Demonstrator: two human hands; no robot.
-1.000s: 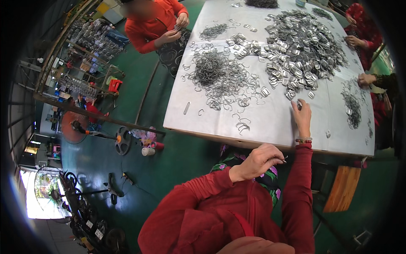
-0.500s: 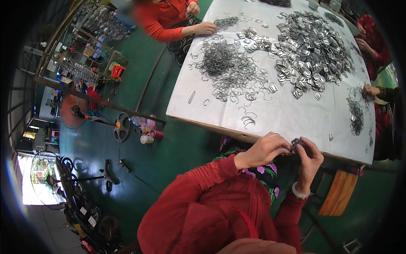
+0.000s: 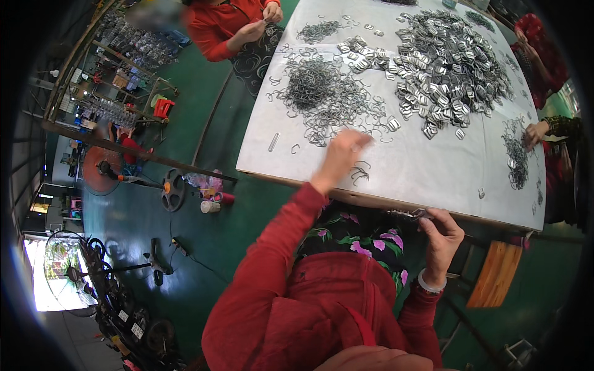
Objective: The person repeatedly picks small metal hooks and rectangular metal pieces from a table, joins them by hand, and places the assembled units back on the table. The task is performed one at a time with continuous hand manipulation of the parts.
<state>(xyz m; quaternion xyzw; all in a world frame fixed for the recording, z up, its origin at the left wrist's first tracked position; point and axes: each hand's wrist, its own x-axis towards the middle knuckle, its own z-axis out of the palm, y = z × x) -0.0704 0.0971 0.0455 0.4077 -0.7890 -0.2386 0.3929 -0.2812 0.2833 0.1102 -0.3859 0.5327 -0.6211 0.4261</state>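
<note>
My left hand (image 3: 341, 156) reaches over the near edge of the white-covered table (image 3: 266, 145), smeared by motion. It is just above a few loose bent wire hooks (image 3: 361, 176) and close to the near side of a large heap of wire hooks (image 3: 312, 86). My right hand (image 3: 444, 238) stays off the near table edge, thumb and fingers pinched on a small metal buckle (image 3: 419, 213). Beyond, a big pile of silver metal buckles (image 3: 445, 74) covers the middle right of the table.
Across the table's left corner a person in red (image 3: 226, 28) holds something small. Other people's hands (image 3: 536, 133) are at the right edge by more hooks (image 3: 515, 161). A wooden stool (image 3: 495, 275) stands at the right, a fan (image 3: 102, 170) at the left.
My left hand has left the buckle and swung forward and left over the table. My right hand keeps the buckle. The person across has drawn a hand back from the small hook pile.
</note>
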